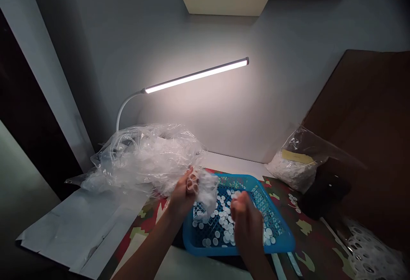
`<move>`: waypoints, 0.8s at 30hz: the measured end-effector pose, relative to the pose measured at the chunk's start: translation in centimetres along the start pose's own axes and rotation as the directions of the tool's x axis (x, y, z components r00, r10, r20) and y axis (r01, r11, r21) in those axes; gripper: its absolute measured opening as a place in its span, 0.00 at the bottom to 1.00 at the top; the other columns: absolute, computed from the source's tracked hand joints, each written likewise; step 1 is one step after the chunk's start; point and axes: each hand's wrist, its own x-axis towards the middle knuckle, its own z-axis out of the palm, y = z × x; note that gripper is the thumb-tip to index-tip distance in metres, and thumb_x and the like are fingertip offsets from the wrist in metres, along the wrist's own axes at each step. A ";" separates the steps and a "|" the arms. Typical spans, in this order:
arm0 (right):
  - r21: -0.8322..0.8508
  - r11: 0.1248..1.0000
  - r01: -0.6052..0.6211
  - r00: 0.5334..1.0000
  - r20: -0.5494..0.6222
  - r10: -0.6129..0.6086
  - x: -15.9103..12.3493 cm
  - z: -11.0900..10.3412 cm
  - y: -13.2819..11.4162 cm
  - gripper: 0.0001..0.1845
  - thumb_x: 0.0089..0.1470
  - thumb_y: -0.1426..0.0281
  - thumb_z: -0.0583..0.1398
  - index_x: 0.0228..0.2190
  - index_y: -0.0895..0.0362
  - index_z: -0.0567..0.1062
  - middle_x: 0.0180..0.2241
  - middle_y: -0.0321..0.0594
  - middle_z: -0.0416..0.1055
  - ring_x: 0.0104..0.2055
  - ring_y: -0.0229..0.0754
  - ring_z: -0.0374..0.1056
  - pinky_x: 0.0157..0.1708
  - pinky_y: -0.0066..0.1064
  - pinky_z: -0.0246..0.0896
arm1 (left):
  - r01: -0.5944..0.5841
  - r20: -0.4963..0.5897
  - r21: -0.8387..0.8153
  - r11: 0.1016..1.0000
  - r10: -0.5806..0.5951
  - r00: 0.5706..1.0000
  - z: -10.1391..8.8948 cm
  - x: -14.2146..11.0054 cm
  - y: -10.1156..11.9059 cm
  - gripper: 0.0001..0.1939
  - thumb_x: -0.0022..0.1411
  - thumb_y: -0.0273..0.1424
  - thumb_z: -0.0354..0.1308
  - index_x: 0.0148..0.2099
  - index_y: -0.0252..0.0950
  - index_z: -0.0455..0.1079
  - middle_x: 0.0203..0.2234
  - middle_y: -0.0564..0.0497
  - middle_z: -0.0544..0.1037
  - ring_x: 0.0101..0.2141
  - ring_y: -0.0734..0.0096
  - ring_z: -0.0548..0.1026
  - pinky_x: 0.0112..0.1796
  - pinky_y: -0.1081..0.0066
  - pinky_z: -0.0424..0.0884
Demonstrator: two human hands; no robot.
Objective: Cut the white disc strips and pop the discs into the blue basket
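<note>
My left hand (183, 193) is closed around a white plastic sheet with round holes (192, 182), held at the left side of a blue plastic basket (238, 252). Crumpled whitish translucent plastic (208, 190) hangs beside that hand, over the basket. Many small white discs (227, 226) lie scattered on the basket's mesh bottom. Over the basket's right half is my right hand (245, 216), fingers curled together and blurred by motion. Whatever those fingers hold, if anything, cannot be made out.
Behind my left hand lies a big clear plastic bag (147, 156) with white contents. A strip lamp (197, 76) shines above. At the right are a filled bag with a yellow label (293, 173), a black object (326, 190) and a holed white sheet (373, 252).
</note>
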 end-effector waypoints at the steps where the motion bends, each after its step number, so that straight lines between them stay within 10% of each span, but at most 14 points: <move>1: 0.030 1.000 -0.005 0.997 -0.082 0.008 0.2 -0.5 -0.1 0.19 0.61 0.60 0.46 0.20 0.52 0.53 0.17 0.29 0.48 0.18 0.35 0.46 0.17 0.26 0.45 | -0.012 -0.003 0.009 1.000 0.012 1.000 -0.1 0.0 0.2 0.13 0.65 0.25 0.50 0.27 0.35 0.55 0.14 0.63 0.55 0.10 0.89 0.56 0.11 0.88 0.54; 4: 0.086 0.996 -0.030 0.991 -0.129 0.041 1.0 -1.7 -0.1 0.19 0.61 0.59 0.46 0.21 0.52 0.52 0.18 0.28 0.45 0.19 0.35 0.44 0.17 0.26 0.45 | -0.024 -0.007 0.040 0.999 0.025 1.000 -0.3 -0.1 0.4 0.12 0.65 0.26 0.50 0.27 0.35 0.57 0.14 0.61 0.60 0.12 0.86 0.63 0.14 0.87 0.60; 9: -0.199 0.980 -0.027 0.964 0.253 0.078 1.9 -1.6 1.0 0.21 0.61 0.58 0.48 0.19 0.54 0.52 0.17 0.27 0.44 0.18 0.33 0.43 0.18 0.28 0.38 | 0.053 -0.016 0.083 0.995 -0.052 0.999 -0.2 -0.3 0.1 0.14 0.66 0.27 0.48 0.26 0.34 0.58 0.13 0.59 0.63 0.11 0.85 0.65 0.13 0.86 0.61; 13: -0.318 0.948 -0.027 0.932 0.335 0.139 1.8 -0.5 1.8 0.20 0.58 0.57 0.52 0.21 0.54 0.55 0.17 0.28 0.50 0.19 0.34 0.49 0.20 0.27 0.42 | 0.143 -0.027 0.131 0.981 -0.141 0.990 -0.5 -0.4 0.4 0.12 0.65 0.28 0.50 0.27 0.33 0.62 0.12 0.57 0.67 0.11 0.83 0.67 0.12 0.85 0.60; 24: -0.004 0.975 -0.222 0.903 0.377 0.207 2.1 4.3 0.7 0.23 0.62 0.53 0.44 0.24 0.55 0.62 0.19 0.30 0.57 0.22 0.36 0.54 0.23 0.26 0.49 | 0.132 -0.014 0.352 0.927 -0.136 0.991 -1.9 -0.4 -1.6 0.10 0.51 0.32 0.64 0.27 0.32 0.67 0.13 0.56 0.69 0.12 0.80 0.66 0.15 0.80 0.60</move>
